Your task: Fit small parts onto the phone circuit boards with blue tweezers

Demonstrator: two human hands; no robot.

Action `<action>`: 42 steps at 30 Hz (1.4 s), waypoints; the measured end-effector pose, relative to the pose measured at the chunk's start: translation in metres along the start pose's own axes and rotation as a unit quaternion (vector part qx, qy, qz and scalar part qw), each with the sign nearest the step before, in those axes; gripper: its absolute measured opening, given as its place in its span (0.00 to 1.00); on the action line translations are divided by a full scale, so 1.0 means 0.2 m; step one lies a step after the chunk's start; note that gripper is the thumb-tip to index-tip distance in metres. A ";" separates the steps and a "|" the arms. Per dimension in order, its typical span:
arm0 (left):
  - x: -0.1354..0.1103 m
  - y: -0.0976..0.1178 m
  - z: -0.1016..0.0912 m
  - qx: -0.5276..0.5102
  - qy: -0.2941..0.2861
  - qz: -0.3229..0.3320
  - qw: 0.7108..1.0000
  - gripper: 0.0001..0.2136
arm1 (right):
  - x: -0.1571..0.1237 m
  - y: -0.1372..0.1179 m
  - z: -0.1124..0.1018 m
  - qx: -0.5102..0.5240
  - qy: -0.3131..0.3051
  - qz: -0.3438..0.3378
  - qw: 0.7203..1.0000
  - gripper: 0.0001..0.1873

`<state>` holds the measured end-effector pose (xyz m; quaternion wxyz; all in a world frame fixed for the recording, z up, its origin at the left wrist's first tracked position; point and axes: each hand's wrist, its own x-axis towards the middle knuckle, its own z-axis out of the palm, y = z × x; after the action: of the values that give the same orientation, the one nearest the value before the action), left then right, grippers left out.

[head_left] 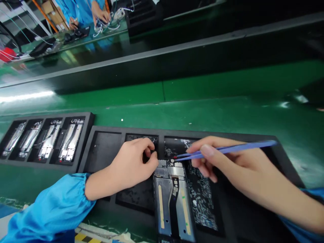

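Note:
A phone chassis with its circuit board exposed (165, 195) lies across a black foam tray (108, 130), its top end between my hands. My left hand (136, 162) has its fingers curled at the upper left corner of the chassis; whether they pinch a small part is hidden. Blue tweezers (235, 147) are held in my right hand (222, 165) between thumb and fingers. Their tips reach a small red bit (175, 157) at the top edge of the board. Many tiny clear and whitish pieces (202, 202) lie in the tray compartment beside the chassis.
To the left, a second black foam tray (87, 118) holds several similar phone chassis (72, 140) in its slots. The green bench (141, 116) runs behind the trays to a dark raised ledge. Beyond it, a co-worker in blue sleeves (78, 11) handles white cables (115, 25).

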<state>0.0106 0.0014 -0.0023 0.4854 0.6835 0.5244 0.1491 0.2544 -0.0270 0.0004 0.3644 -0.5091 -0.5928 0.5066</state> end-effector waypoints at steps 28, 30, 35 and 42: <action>0.05 -0.02 0.06 0.205 -0.002 0.293 0.934 0.11 | 0.02 0.07 0.00 0.081 0.052 0.025 0.995 0.23; 0.06 0.01 0.06 0.234 -0.009 0.286 0.929 0.11 | 0.02 0.06 -0.04 0.047 0.066 -0.003 0.997 0.22; 0.07 0.05 0.05 0.188 -0.025 0.261 0.947 0.08 | -0.03 0.03 -0.15 -0.051 0.073 -0.035 0.995 0.17; 0.08 0.04 0.08 0.143 -0.027 0.233 0.961 0.10 | -0.05 0.08 -0.19 -0.145 0.047 -0.103 0.983 0.13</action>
<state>0.0323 0.0074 -0.0089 0.3480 0.8530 0.3531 0.1630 0.2967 -0.0291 -0.0060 0.3642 -0.5160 -0.6918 0.3501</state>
